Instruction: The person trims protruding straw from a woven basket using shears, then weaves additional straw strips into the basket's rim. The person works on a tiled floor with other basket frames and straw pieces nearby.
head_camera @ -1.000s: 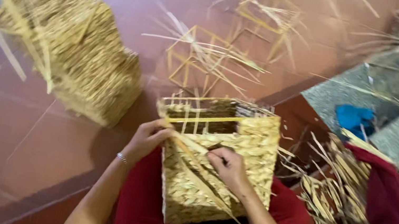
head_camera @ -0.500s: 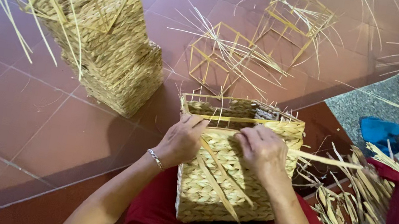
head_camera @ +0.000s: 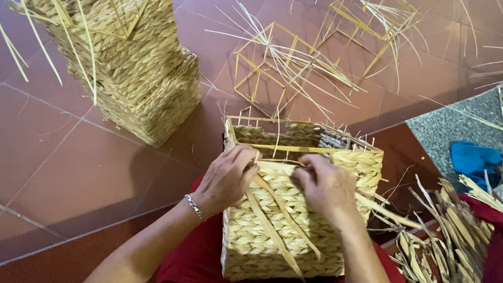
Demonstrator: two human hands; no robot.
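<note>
On the red tile floor (head_camera: 7, 156), woven baskets (head_camera: 124, 54) stand stacked beside bare frames (head_camera: 277, 65). A half-woven basket (head_camera: 284, 234) rests on the person's lap; left hand (head_camera: 227, 178) and right hand (head_camera: 325, 187) each pinch straw strands (head_camera: 273, 216) at its rim. Loose straw (head_camera: 441, 259) lies alongside.

A rectangular woven basket (head_camera: 293, 215) of pale straw-coloured plaited strands rested on the person's lap, upright and open at the top; its near wall was closely braided, while thin bare stakes stood up around the rim; a flat yellow bar crossed the opening; several loose flat weaving strands (head_camera: 275, 223) ran slantwise down the front wall from the rim, trailing past the lower edge.
</note>
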